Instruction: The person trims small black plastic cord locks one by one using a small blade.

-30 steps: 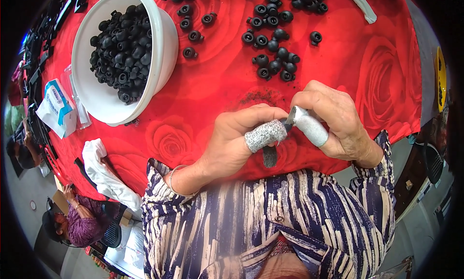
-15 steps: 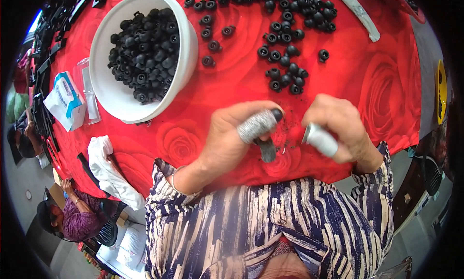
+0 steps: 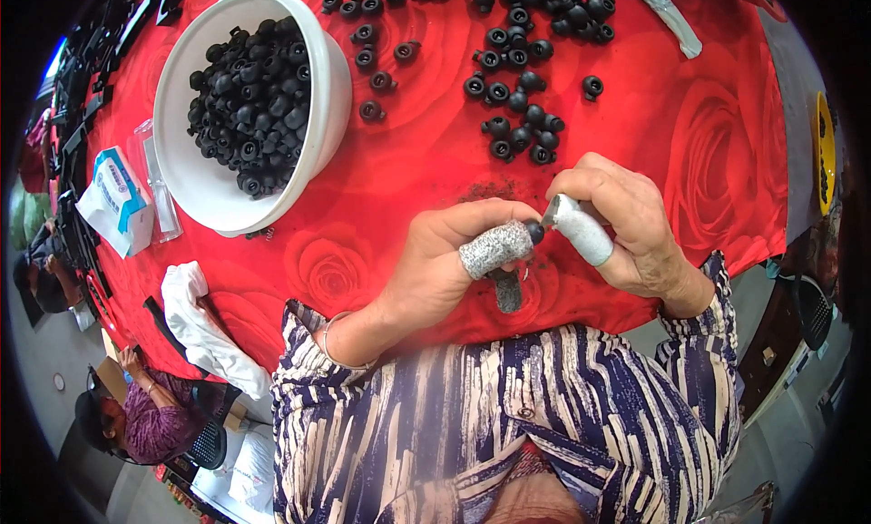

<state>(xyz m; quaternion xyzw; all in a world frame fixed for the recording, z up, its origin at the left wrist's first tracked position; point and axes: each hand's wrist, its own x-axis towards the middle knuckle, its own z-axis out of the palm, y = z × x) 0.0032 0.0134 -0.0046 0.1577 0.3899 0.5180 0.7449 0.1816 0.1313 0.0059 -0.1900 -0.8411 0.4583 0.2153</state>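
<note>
My left hand [image 3: 454, 256] pinches a small black rubber part [image 3: 534, 233] between its thumb, which wears a grey fabric finger cot, and its fingers. My right hand [image 3: 617, 225], thumb in a white finger cot, holds a small thin blade [image 3: 550, 212] whose tip touches that black part. Both hands meet just above the near edge of the table with the red rose-patterned cloth [image 3: 426, 152]. A dark strip [image 3: 507, 290] hangs below my left fingers.
A white bowl [image 3: 322, 116] full of black rubber parts stands at the left. More loose black parts [image 3: 517, 116] lie scattered beyond my hands. A packet of tissues [image 3: 116, 197] and a white cloth [image 3: 195, 320] lie at the left edge. A person [image 3: 136, 415] sits at lower left.
My two hands, apart half a second ago, have come together again, and the blade tip now touches the black part in my left hand.
</note>
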